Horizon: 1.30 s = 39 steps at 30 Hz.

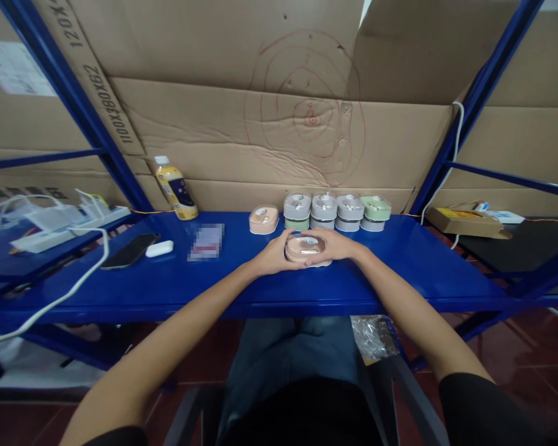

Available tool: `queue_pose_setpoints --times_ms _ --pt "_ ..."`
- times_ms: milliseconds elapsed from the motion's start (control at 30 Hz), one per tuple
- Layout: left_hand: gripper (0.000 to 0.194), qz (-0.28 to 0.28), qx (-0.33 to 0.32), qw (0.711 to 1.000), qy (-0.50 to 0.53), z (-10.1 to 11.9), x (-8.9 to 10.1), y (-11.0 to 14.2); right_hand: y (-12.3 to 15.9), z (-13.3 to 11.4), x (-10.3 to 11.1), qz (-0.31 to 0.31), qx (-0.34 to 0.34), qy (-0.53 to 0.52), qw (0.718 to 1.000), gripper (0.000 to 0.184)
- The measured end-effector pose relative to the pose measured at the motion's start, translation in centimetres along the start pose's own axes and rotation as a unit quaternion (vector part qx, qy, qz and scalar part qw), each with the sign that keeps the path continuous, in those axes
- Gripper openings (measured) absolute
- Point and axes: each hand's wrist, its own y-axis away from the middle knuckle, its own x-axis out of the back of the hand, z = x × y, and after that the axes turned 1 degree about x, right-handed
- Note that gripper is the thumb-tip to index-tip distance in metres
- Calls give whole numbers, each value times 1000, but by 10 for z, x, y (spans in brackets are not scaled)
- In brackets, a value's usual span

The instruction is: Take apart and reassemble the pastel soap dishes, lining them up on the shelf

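Observation:
Between my two hands is a pink oval case (304, 246) with a clear lid and a small light-coloured item showing inside. My left hand (275, 254) wraps its left side and my right hand (335, 245) wraps its right side, fingers around the edges. A pale edge of something, perhaps the case's base or another piece, shows just below it. Behind my hands stand stacked cases of the same shape, grey (324, 207) and green (374, 212) ones among them. A single pink case (263, 220) sits left of the stacks.
On the blue table (242, 291) at left lie a phone (129, 250), a white earbud case (159, 249) and a blurred card (207, 241). A yellow drink bottle (177, 189) stands against the cardboard. White cables and a power strip (69, 229) lie far left; an open cardboard box (467, 222) is at right.

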Motion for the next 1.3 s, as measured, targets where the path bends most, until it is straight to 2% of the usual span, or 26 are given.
queue_pose_setpoints --times_ms 167,333,533,600,667,767,833,900,1000,1067,1133,1200,1300 --pt "104 -1 -15 1000 -1 0 0 0 0 -5 -1 13 36 21 999 99" --pt "90 1 -39 999 12 2 2 -1 -2 -11 1 -2 27 30 999 101" --pt "89 0 -51 999 3 4 4 -1 -2 -10 -2 -13 23 34 999 105" --pt "86 7 -47 999 -9 5 7 2 -2 -9 -4 9 18 27 999 106" --pt "85 24 -37 999 -20 4 15 5 -1 -8 -6 57 10 13 998 92" --pt "83 90 -14 996 -4 -4 34 7 0 -11 -9 165 -17 -18 986 67" --pt "82 176 17 984 29 -13 49 6 -2 -17 -13 231 -33 -19 972 62" --pt "79 294 57 953 54 -22 62 3 -9 -27 -21 257 -26 3 966 58" --pt "79 448 117 886 21 -35 74 -2 -35 -44 -40 193 15 75 978 51" --pt "84 508 154 847 -38 -40 78 -2 -63 -52 -55 120 38 144 982 54" --pt "89 532 181 824 -80 -45 81 0 -96 -57 -69 89 27 187 978 66" --pt "90 536 196 816 -95 -49 84 2 -124 -59 -79 67 -8 203 977 74" --pt "91 535 210 812 -98 -54 90 1 -136 -62 -85 25 -49 203 978 79"
